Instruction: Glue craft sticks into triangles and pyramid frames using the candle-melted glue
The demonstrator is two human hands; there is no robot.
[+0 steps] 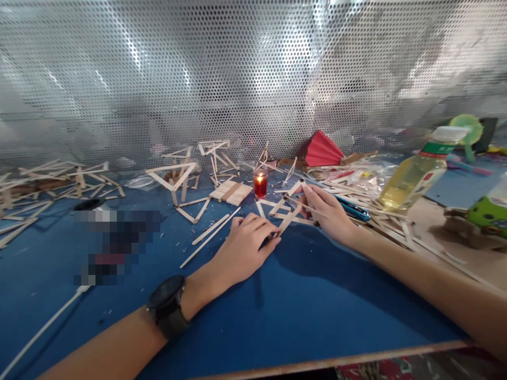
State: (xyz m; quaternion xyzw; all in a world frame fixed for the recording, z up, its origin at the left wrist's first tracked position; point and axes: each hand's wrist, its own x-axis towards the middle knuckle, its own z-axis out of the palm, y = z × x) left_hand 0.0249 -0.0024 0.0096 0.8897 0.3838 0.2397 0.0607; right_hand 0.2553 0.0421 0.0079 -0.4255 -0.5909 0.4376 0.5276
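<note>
one lit candle in a small red glass point(260, 187) stands on the blue surface point(245, 327). just right of it and nearer the person, one angular frame of pale wooden sticks point(290, 220) sits between two hands: the left hand point(249, 240) pinches one stick's near end, the right hand point(327, 211) is closed on the frame's right side. left of the candle are one flat wooden-stick bundle point(237, 194) and two loose pale sticks point(210, 237); behind it to the right, one red pleated fan point(321, 150).
</note>
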